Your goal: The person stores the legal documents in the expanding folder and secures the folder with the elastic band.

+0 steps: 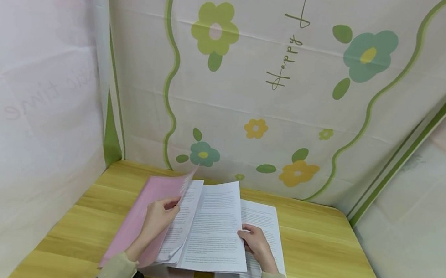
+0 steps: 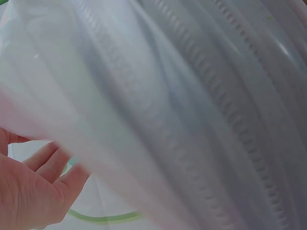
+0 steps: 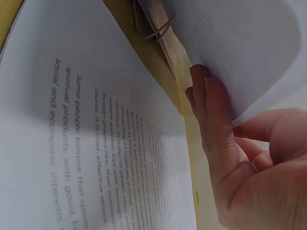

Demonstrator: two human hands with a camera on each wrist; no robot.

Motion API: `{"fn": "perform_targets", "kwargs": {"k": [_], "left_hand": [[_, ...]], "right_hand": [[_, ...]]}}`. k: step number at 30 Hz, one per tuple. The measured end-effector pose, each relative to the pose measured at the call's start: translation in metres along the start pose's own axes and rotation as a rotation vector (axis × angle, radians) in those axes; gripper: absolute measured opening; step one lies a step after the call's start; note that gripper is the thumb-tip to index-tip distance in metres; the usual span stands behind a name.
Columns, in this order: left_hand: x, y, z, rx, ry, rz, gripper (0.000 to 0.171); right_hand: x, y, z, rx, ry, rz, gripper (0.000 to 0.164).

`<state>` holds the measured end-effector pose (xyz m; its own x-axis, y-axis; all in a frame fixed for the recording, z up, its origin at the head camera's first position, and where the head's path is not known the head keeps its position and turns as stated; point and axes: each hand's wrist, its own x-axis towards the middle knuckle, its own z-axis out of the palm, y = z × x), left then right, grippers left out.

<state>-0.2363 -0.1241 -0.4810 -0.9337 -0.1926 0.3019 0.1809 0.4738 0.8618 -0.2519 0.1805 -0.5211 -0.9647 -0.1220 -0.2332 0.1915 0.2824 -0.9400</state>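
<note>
A pink folder (image 1: 129, 234) lies spread on the wooden table, with clear plastic sleeves (image 2: 158, 96) that have punched strips. My left hand (image 1: 159, 216) pinches the upper edge of a lifted pink leaf between thumb and fingers. Between my hands a white printed sheet (image 1: 214, 230) lies over the folder's right part, its right edge raised. That edge is pinched by my right hand (image 1: 257, 246), thumb on one face and fingers on the other in the right wrist view. Other printed paper (image 1: 265, 215) rests on the table under the right hand.
The wooden table (image 1: 326, 251) meets a white flowered cloth (image 1: 245, 91) at its back edge. Similar cloth hangs on the left and right sides. A thin brownish loop (image 3: 148, 34) shows near the folder in the right wrist view.
</note>
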Motion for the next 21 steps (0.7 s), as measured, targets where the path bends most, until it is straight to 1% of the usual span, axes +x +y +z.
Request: {"fn": "perform_targets", "kwargs": {"k": [6, 15, 18, 21], "left_hand": [[0.001, -0.001, 0.001, 0.004, 0.003, -0.001, 0.029], [0.002, 0.001, 0.001, 0.008, -0.002, -0.008, 0.03], [0.001, 0.001, 0.001, -0.002, -0.009, -0.014, 0.03], [0.0, 0.001, 0.001, -0.004, -0.012, -0.014, 0.03]], "right_hand": [[0.002, -0.002, 0.002, 0.015, 0.008, 0.004, 0.039], [0.006, -0.002, 0.004, 0.01, 0.095, 0.01, 0.028], [0.005, -0.002, 0.008, 0.024, 0.11, 0.015, 0.029], [0.003, -0.002, 0.012, 0.026, 0.099, 0.019, 0.032]]}}
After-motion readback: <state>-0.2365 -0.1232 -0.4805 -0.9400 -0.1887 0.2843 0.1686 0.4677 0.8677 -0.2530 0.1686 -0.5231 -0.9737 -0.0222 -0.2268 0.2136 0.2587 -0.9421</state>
